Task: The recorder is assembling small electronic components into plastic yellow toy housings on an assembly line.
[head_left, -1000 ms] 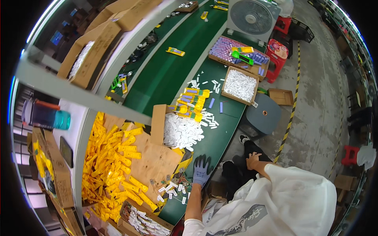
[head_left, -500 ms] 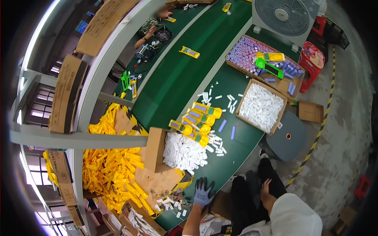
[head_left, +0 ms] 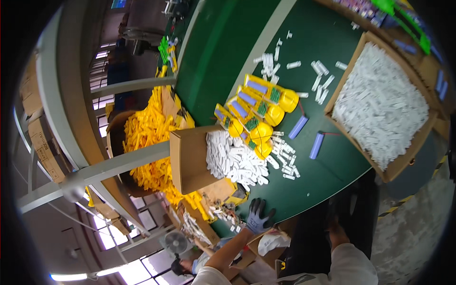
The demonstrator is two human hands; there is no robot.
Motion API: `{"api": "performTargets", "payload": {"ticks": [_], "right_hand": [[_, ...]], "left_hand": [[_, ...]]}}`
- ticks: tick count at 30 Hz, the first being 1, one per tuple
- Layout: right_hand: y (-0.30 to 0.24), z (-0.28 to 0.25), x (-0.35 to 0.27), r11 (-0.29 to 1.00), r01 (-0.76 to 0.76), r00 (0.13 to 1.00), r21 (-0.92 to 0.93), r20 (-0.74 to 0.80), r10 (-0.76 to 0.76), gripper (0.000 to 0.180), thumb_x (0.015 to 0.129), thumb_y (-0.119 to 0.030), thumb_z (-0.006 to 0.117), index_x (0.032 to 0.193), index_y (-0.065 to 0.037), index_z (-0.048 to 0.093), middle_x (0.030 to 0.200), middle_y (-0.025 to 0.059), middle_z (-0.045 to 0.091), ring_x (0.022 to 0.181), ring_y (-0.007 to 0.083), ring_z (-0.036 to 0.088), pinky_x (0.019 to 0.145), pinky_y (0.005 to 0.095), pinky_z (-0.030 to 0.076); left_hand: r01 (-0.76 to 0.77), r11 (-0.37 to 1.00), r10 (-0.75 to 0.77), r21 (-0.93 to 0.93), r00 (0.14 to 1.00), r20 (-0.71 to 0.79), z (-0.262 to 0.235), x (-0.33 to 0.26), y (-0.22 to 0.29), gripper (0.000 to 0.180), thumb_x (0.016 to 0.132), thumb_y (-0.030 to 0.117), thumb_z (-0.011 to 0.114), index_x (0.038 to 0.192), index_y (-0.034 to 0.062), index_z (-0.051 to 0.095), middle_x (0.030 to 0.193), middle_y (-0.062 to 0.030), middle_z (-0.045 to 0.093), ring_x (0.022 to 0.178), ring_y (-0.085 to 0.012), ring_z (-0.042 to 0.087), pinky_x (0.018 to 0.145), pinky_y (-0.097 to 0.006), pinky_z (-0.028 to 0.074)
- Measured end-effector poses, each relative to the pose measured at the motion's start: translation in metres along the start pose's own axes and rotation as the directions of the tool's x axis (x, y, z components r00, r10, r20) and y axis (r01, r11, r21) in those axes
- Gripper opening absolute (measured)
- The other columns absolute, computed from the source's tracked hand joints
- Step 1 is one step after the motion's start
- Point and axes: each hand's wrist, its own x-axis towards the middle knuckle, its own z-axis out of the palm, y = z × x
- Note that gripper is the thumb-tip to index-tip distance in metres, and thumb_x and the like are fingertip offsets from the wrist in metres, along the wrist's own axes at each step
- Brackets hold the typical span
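Observation:
My left hand [head_left: 259, 216], in a grey glove with dark fingertips, rests on the near edge of the green table [head_left: 327, 187]. Its fingers are spread and hold nothing. Bare and low beside my dark trousers, my right hand [head_left: 336, 232] hangs in shadow; its fingers are hard to make out. Beyond the left hand, small white plastic parts [head_left: 237, 161] spill from a tipped cardboard box [head_left: 195, 161]. Several yellow flashlight-like housings [head_left: 280, 100] lie side by side past that pile, with purple cells and green boards inside. Two purple cells [head_left: 298, 127] with red wires lie loose to their right.
A cardboard box of white parts [head_left: 380, 109] stands at the right. Many yellow housings [head_left: 152, 137] are heaped at the left behind a grey metal rail [head_left: 123, 164]. A green conveyor belt [head_left: 223, 42] runs along the far side. A round grey stool [head_left: 413, 166] stands beyond the right edge.
My view has shifted and tilted, so the table things appear larger and the fan and far worker have left the picture. My left hand stays at the table edge, my right hand low.

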Motion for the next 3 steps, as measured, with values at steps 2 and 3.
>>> {"api": "performTargets", "payload": {"ticks": [2,3], "right_hand": [[0.039,0.088,-0.007,0.919,-0.391,0.749,-0.050,-0.598,0.286,0.078,0.081,-0.058,0.060,0.144,-0.018,0.037,0.148,0.0159,0.034,0.137,0.0299,0.031,0.114,0.0451,0.018],[-0.004,0.016,0.009,0.968,-0.248,0.765,-0.029,-0.619,0.177,0.078,0.081,-0.058,0.060,0.144,-0.018,0.037,0.148,0.0159,0.034,0.137,0.0299,0.031,0.114,0.0451,0.018]], "left_hand": [[-0.088,0.984,0.073,-0.157,0.992,-0.100,0.028,0.035,0.002,0.055,0.063,0.035,0.069,0.116,0.0212,0.059,0.130,-0.0250,0.039,0.119,-0.0479,0.040,0.097,-0.064,0.034],[-0.052,0.996,0.048,-0.075,0.998,-0.048,0.017,0.019,-0.001,0.050,0.062,0.031,0.066,0.110,0.0185,0.061,0.128,-0.0261,0.039,0.117,-0.0491,0.040,0.096,-0.066,0.034]]}}
